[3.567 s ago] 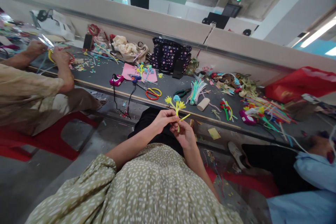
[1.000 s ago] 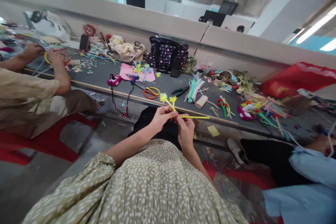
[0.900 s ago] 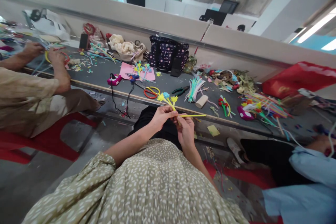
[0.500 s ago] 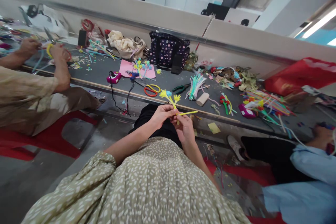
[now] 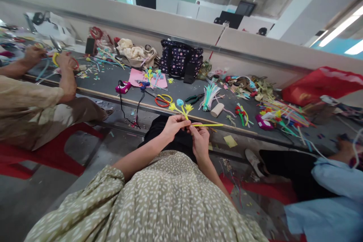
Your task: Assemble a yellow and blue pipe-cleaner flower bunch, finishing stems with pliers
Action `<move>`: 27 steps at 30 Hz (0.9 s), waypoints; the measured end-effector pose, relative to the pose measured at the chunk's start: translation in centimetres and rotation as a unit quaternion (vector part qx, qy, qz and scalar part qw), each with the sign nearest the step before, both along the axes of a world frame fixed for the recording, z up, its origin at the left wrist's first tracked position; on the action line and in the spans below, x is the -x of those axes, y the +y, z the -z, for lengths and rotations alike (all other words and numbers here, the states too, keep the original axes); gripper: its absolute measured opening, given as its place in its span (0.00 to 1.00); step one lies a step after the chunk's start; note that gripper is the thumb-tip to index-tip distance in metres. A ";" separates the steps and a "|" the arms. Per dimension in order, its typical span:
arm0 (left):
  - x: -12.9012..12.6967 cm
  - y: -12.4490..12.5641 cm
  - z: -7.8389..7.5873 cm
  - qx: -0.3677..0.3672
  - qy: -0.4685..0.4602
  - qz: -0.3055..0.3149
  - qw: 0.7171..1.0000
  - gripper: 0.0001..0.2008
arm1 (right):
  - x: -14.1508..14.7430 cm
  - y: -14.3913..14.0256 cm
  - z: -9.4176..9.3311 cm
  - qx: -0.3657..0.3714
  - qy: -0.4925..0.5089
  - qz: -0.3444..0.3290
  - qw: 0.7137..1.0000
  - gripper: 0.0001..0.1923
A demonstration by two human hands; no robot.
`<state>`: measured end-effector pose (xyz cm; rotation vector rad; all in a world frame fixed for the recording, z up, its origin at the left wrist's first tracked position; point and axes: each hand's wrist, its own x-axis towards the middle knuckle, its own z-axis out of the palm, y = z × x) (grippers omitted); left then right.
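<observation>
Bright even daylight, ceiling strip lights glaring (upper right), wide-angle bending at edges, left edge perhaps motion-blurred

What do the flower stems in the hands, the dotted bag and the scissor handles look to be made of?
Stems: thin, bendable and matte, with a loose yellow strand sticking out sideways; likely pipe cleaner, though any fuzz is too small to see. The left hand and right hand pinch them. Bag: soft printed fabric, sagging. Scissor handles: glossy orange and yellow, probably plastic.

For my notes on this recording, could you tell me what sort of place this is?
Probably a craft workshop: a long worktable strewn with pipe cleaners and scissors, with people seated along it.
</observation>
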<state>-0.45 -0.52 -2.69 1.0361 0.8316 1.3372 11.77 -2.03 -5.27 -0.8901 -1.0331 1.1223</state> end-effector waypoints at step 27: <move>0.0 0.2 0.1 0.002 0.036 -0.037 0.999 0.19 | -0.1 -1.2 -0.5 -0.121 -0.226 0.076 0.964 0.03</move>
